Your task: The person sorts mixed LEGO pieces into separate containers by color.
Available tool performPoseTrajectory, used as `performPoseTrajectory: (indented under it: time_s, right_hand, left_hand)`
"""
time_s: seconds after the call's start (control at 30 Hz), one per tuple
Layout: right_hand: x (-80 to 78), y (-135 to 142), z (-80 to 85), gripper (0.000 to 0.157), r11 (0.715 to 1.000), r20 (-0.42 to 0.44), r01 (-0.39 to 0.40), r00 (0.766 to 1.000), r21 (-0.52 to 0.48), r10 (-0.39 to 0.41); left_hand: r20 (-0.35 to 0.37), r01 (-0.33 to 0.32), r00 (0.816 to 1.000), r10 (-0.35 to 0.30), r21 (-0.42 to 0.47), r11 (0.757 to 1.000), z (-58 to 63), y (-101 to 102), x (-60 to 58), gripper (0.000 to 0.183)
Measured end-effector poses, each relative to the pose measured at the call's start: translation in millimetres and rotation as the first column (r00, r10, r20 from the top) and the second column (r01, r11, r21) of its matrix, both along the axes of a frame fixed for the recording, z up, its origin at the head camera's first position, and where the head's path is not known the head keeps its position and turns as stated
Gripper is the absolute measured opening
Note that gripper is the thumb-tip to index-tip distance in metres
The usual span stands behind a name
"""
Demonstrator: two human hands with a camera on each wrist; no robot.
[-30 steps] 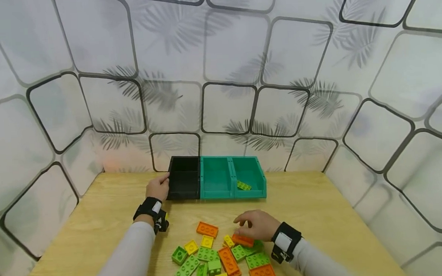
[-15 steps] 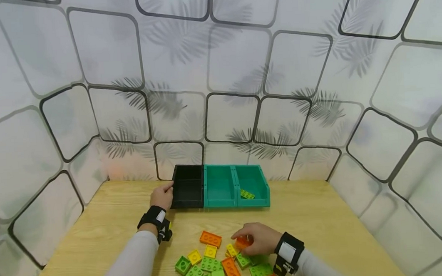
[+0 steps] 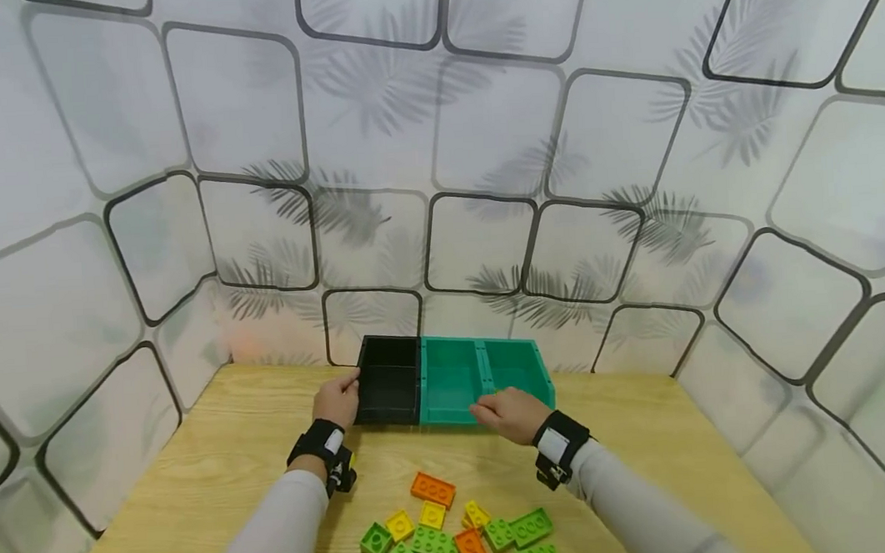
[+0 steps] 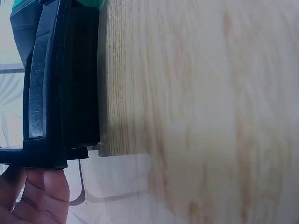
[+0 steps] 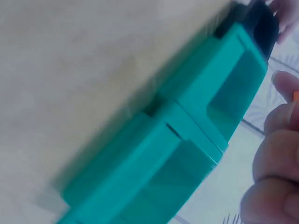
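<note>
My left hand (image 3: 336, 400) grips the left side of a black bin (image 3: 389, 394); in the left wrist view its fingers (image 4: 50, 193) lie against the bin's rim. Beside the black bin stand two teal bins, a middle one (image 3: 450, 380) and a right one (image 3: 517, 361), joined in a row. My right hand (image 3: 513, 416) is at the front of the right teal bin, fingers curled. It holds an orange toy brick (image 5: 296, 96), of which only a sliver shows in the right wrist view. The hand hides the front of that bin.
Loose toy bricks lie on the wooden table (image 3: 198, 481) in front of the bins: an orange brick (image 3: 433, 489), a yellow brick (image 3: 432, 514), a green brick (image 3: 531, 527) and several more. A patterned curtain (image 3: 377, 171) hangs behind and at both sides.
My right hand has picked an orange brick from the pile and carried it forward to the right teal bin. My left hand stays on the black bin. The head view has shifted slightly.
</note>
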State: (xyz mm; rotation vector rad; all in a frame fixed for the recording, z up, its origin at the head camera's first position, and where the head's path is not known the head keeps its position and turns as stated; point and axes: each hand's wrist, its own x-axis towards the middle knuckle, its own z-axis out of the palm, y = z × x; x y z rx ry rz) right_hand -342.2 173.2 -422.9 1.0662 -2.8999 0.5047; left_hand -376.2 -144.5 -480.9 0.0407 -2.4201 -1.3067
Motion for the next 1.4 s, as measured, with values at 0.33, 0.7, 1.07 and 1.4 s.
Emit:
performPoseTrajectory:
  time_s: [0.33,0.7,1.07,1.4]
  right_hand:
    - [-50.7,-45,-13.1,0.029,0.979,-0.377,0.135,0.924,0.150,-0.070]
    - [-55.9,-83,-61.9,0.034,0.913,-0.355,0.322,0.908,0.252,-0.223]
    - [-61.2,-88,-66.0,0.040,0.919,-0.113,0.368,0.928,0.141,-0.355]
    - [-55.7,-85,-59.1,0.040,0.955,-0.139,0.273,0.956,0.115,-0.257]
  left_hand:
    - [0.003,-0.008,1.000,0.008,-0.013,1.000,4.1,2,2.8,0.031]
    - [0.008,0.004,1.000,-0.004,-0.008,1.000,5.4,2,7.7,0.031]
    - [0.014,0.014,1.000,-0.014,-0.021,1.000,3.6,0,2.0,0.032]
    - [0.054,0.020,0.998,-0.019,-0.008,1.000,1.6,-3,0.9,0.033]
